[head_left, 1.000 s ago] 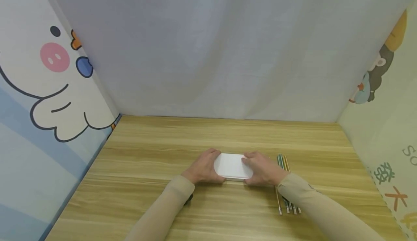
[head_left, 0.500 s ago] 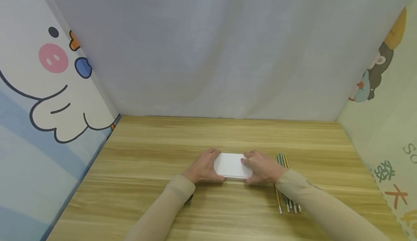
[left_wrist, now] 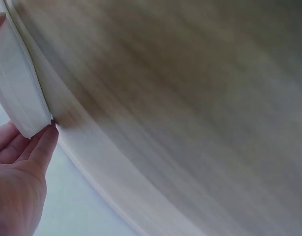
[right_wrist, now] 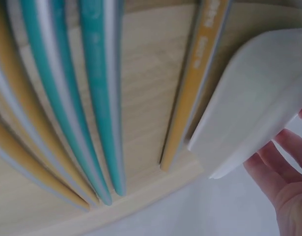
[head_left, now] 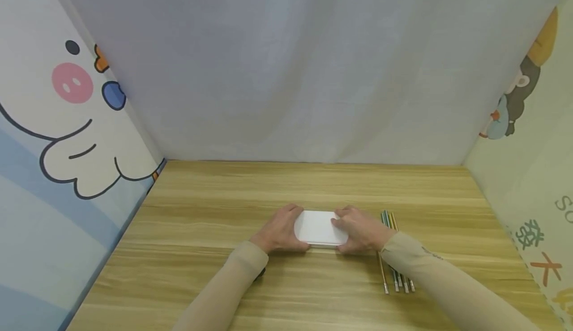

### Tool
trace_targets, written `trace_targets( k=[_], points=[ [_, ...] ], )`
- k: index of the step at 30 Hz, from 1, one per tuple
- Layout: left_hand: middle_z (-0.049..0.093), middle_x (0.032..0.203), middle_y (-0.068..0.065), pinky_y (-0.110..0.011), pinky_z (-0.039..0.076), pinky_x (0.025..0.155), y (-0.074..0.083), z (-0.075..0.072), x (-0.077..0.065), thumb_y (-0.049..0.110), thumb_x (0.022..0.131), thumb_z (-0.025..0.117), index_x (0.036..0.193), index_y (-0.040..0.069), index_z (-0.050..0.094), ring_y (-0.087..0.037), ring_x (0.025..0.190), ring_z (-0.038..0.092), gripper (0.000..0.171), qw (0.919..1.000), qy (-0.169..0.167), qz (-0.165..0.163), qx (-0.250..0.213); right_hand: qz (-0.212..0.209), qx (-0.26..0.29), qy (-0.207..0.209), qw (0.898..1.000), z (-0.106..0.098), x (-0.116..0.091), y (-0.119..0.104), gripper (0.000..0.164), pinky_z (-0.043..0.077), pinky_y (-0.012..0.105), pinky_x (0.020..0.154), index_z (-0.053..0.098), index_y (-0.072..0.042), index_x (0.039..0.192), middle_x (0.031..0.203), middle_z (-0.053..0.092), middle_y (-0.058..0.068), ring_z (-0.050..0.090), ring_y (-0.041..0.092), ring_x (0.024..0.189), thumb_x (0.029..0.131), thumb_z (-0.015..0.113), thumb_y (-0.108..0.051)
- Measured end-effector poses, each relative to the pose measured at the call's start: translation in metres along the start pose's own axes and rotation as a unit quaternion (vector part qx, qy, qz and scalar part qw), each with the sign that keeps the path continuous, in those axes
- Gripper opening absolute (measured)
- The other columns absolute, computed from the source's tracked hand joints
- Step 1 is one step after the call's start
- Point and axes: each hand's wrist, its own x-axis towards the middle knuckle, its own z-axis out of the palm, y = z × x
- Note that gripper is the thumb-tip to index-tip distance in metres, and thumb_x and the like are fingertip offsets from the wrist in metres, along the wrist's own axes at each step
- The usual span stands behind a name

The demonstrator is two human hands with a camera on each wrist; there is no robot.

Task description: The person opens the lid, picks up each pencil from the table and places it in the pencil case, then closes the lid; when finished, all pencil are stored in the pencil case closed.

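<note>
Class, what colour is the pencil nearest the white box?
The pencil is orange-yellow with pale lettering, clearest in the right wrist view.

White box point(right_wrist: 251, 96) cut off, both wrist views.

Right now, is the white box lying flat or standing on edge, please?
Flat: the white box shows its broad face upward between left hand and right hand.
</note>
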Motion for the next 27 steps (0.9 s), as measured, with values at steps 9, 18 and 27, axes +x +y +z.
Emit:
trace_targets(
  k=[9,18,27],
  points=[
    [0.053,0.121,-0.009,-0.033,0.045,0.089,0.0,-0.001,0.0,0.05,0.061,0.08,0.128,0.004,0.05,-0.02,0.103,0.053,0.087,1.0,-0.001,-0.001,0.002,-0.001,0.0,-0.003,1.0,0.0,0.002,0.003,0.065,0.051,0.041,0.079,0.069,0.003,0.111,0.112,0.062,0.024,0.059,0.036,0.097,0.063,0.081,-0.039],
    [0.051,0.124,-0.009,-0.036,0.044,0.091,0.0,-0.001,-0.003,0.054,0.062,0.081,0.129,0.005,0.05,-0.023,0.108,0.051,0.088,0.9998,-0.01,-0.016,-0.003,-0.004,0.024,-0.01,1.0,-0.004,0.003,0.004,0.066,0.052,0.036,0.075,0.068,0.004,0.111,0.108,0.064,0.022,0.062,0.028,0.09,0.061,0.082,-0.037],
    [0.051,0.125,-0.01,-0.036,0.042,0.095,-0.002,0.0,-0.002,0.054,0.059,0.082,0.134,0.003,0.047,-0.023,0.111,0.05,0.097,0.9997,-0.005,-0.025,0.0,0.007,0.069,-0.007,0.998,-0.011,0.002,0.007,0.063,0.048,0.043,0.087,0.067,0.003,0.112,0.115,0.061,0.024,0.06,0.035,0.102,0.066,0.082,-0.037]
  ],
)
